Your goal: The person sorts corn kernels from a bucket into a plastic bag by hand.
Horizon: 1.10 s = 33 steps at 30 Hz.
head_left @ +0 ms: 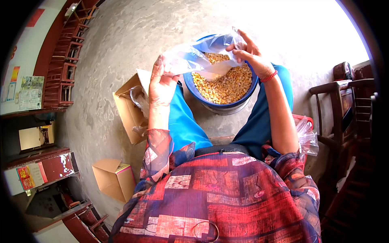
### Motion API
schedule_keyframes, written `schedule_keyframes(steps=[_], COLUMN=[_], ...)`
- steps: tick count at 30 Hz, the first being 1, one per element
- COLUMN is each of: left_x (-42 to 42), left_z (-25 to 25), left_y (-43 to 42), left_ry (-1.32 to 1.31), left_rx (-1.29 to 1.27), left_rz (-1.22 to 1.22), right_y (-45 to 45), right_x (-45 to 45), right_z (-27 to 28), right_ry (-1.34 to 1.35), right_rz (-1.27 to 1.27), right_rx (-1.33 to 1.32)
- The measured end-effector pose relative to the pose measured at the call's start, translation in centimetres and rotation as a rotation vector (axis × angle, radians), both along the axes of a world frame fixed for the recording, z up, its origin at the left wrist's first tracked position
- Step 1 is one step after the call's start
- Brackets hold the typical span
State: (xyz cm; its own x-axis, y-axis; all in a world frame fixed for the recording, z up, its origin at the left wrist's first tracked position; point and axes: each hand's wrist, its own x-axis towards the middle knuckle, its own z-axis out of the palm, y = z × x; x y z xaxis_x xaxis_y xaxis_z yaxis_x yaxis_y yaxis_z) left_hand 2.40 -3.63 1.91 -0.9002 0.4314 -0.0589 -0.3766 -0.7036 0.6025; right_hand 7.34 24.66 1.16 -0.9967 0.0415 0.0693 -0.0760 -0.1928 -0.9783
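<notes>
Between my knees stands a blue basin [190,87] full of yellow corn kernels [227,87]. Over its far side I hold a clear plastic bag [184,56] stretched between both hands. My left hand [159,83] pinches the bag's left edge, left of the basin. At the upper right, my right hand [251,54], with a red bracelet [269,76] at the wrist, grips the other side of the bag. Part of the corn shows through or beyond the film; whether any lies inside the bag I cannot tell.
An open cardboard box [125,107] with clear plastic inside stands by my left leg. Another cardboard box [115,178] sits nearer on the floor. To the right are a red container with plastic bags [307,137] and a dark wooden chair [338,105]. Wooden chairs [60,73] line the left wall.
</notes>
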Motion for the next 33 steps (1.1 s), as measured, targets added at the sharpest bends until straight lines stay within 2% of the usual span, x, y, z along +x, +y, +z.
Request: schedule_keyframes(steps=[5, 9, 11, 13, 15, 17, 19, 21, 25, 29, 31, 33], left_x=[-0.9, -0.3, 0.3, 1.1, 0.9, 0.8, 0.9, 0.8, 0.5, 0.3, 0.2, -0.1], left_z=[-0.9, -1.0, -1.3, -1.4, -1.5, -1.6, -1.8, -2.3, -2.0, -1.8, -1.4, -1.9], left_y=[0.0, 1.0, 1.9, 2.3, 2.3, 2.3, 2.3, 2.1, 2.3, 2.0, 2.3, 2.1], left_ry=[0.085, 0.146, 0.203, 0.339, 0.325, 0.302, 0.268, 0.231, 0.133, 0.063, 0.185, 0.195], left_rx=[-0.167, -0.384, -0.393, -0.611, -0.623, -0.65, -0.629, -0.654, -0.599, -0.511, -0.654, -0.642], left_rz=[-0.063, -0.167, -0.226, -0.271, -0.258, -0.232, -0.221, -0.18, -0.089, -0.061, -0.085, -0.138], right_y=[-1.0, -3.7, -5.8, -8.0, -8.9, -9.0, -8.9, -8.7, -8.0, -6.7, -6.3, -6.3], right_x=[-0.4, -0.5, -0.4, -0.3, -0.1, -0.2, 0.0, 0.0, -0.4, -0.2, -0.6, -0.9], right_z=[-0.2, 0.0, -0.4, -1.3, -1.2, -1.4, -1.3, -1.6, -1.8, 0.3, 2.2, 4.7], right_ry=[0.017, -0.07, -0.044, -0.072, -0.048, -0.181, -0.179, -0.244, -0.251, -0.162, -0.07, -0.006], right_rz=[0.104, 0.323, 0.42, 0.438, 0.438, 0.483, 0.486, 0.478, 0.498, 0.37, 0.31, 0.277], right_rx=[-0.045, -0.005, -0.063, -0.02, -0.116, -0.203, -0.15, 0.053, 0.012, -0.044, -0.132, -0.133])
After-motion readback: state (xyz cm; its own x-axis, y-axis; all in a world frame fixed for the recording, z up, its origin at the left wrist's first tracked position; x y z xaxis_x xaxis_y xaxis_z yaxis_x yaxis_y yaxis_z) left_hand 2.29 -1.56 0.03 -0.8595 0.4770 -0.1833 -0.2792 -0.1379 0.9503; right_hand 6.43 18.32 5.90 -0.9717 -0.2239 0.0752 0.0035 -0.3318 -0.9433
